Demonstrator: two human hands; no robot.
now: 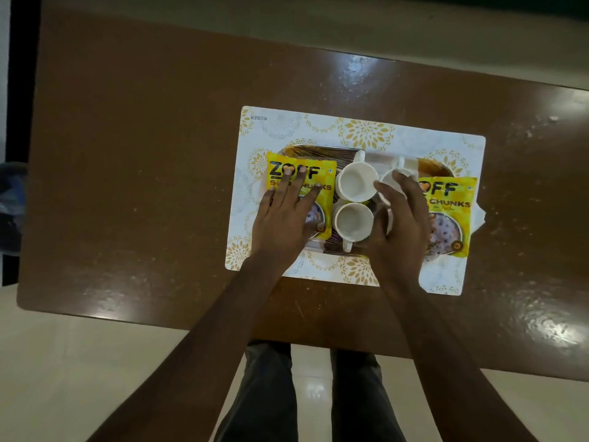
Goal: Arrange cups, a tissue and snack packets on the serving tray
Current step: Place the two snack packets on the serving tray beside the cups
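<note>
Brown table (127,154) with a patterned mat (366,132) bearing the tray (318,150). On it, the left hand (287,215) lies flat, fingers straight, on the left packet (323,199), likely light and crinkly. The right hand (401,224) drapes over 1 of 3 cups (387,179); grip unclear. Cups look hard, breakable: take handles.

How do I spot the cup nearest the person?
Find the patterned mat on the brown table, then the tray on it. Between the yellow packets, it's the white cup whose handle points toward the person; the cup behind points away.
</note>
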